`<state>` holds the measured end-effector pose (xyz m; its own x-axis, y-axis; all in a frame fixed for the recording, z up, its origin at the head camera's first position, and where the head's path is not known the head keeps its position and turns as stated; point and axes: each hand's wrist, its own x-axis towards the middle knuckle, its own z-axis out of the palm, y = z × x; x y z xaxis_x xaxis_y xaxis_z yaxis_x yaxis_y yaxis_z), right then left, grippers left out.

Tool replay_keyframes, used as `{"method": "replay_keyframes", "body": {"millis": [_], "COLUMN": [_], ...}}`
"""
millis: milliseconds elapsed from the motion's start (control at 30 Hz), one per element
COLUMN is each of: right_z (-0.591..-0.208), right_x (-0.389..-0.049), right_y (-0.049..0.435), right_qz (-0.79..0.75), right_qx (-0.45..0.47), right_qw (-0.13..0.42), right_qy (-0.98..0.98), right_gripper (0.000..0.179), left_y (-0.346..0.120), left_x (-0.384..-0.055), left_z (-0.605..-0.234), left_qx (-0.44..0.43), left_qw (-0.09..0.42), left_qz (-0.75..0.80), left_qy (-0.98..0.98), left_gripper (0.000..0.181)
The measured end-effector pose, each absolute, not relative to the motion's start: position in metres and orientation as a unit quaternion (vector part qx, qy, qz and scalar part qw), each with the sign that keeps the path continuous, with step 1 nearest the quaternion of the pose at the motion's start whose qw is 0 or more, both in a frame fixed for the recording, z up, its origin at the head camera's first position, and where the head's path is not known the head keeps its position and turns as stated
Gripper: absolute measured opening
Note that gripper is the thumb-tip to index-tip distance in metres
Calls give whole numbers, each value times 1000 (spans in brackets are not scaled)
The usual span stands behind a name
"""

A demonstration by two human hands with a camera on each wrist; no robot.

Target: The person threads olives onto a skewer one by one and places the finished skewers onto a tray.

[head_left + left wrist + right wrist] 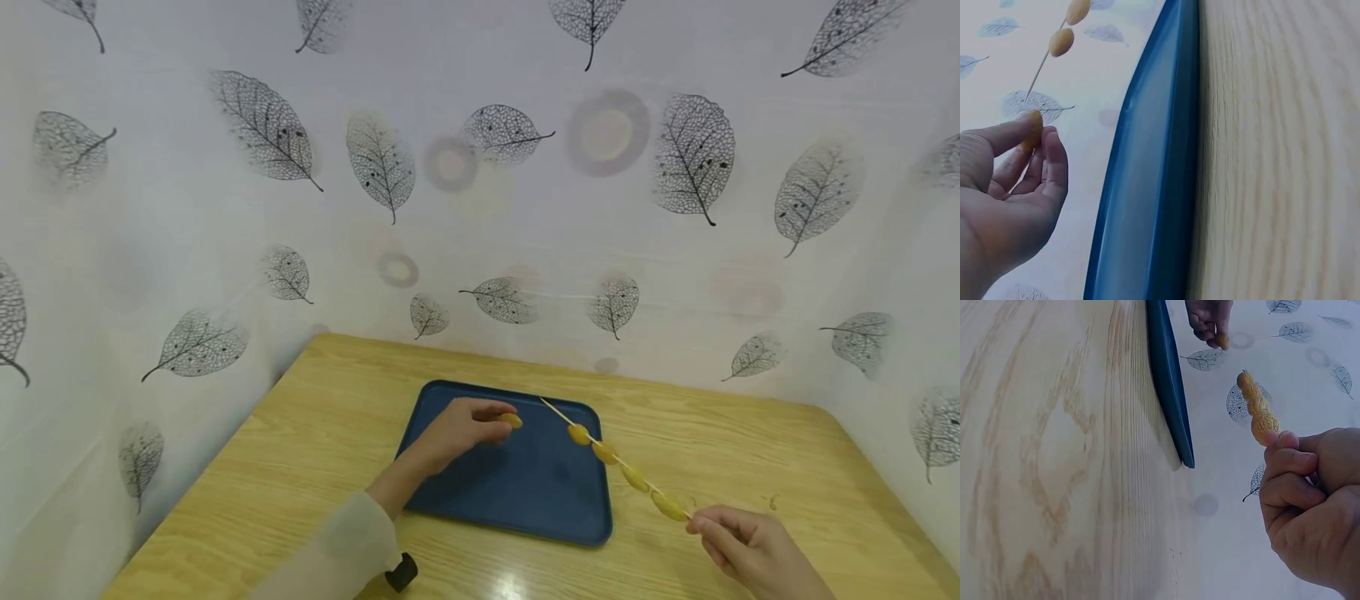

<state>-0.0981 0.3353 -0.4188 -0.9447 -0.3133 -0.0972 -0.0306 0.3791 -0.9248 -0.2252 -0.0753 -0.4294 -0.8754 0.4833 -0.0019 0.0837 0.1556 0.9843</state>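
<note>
A thin wooden skewer [557, 409] carries several small yellow oval pieces [634, 478], spaced along it. My right hand [757, 543] pinches its near end between thumb and fingers, beside the last piece, and its bare pointed end slants up and left. In the right wrist view the threaded pieces [1264, 422] look wrinkled, like dried fruit. My left hand [463, 432] holds one loose yellow oval piece [1034, 129] between thumb and fingertips, over the tray. In the left wrist view the skewer tip is just above that piece, apparently apart from it.
A dark blue rectangular tray [510, 492] lies on the light wooden table [315, 467], under the left hand. White sheeting [517, 225] printed with dark leaves surrounds the table at the back and both sides. A black band [402, 572] shows near the left sleeve.
</note>
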Motion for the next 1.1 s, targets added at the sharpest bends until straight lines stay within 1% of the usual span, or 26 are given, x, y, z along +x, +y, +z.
{"method": "replay_keyframes", "body": {"millis": [100,267,433,600,700,867,1100], "right_z": [-418,-417,-416,-415,-415,-415,-413], "right_x": [-98,-94,-91,-90,-90,-90,-90], "right_y": [335,331,324,317,314,313,312], "right_qz": [-562,-578,-567,-558,-558,-558,-566], "right_qx": [-127,-163,-190,-201,-215,-211,-210], "right_qw": [131,127,125,136,142,152,169], "right_qy": [806,790,792,794,789,788,779], "right_gripper": [28,37,31,26,25,25,25], "left_y": [-89,-103,-108,-108,-108,-109,-110], "left_x": [-220,-212,-205,-202,-201,-198,-198], "left_z": [-428,-425,-423,-421,-419,-416,-416], "left_qx": [185,176,175,172,175,184,186], "left_qw": [165,168,169,174,176,175,182], "left_qz": [635,659,672,673,675,679,677], "left_qy": [732,712,700,699,695,689,688], "left_gripper": [48,49,48,48,47,45,49]}}
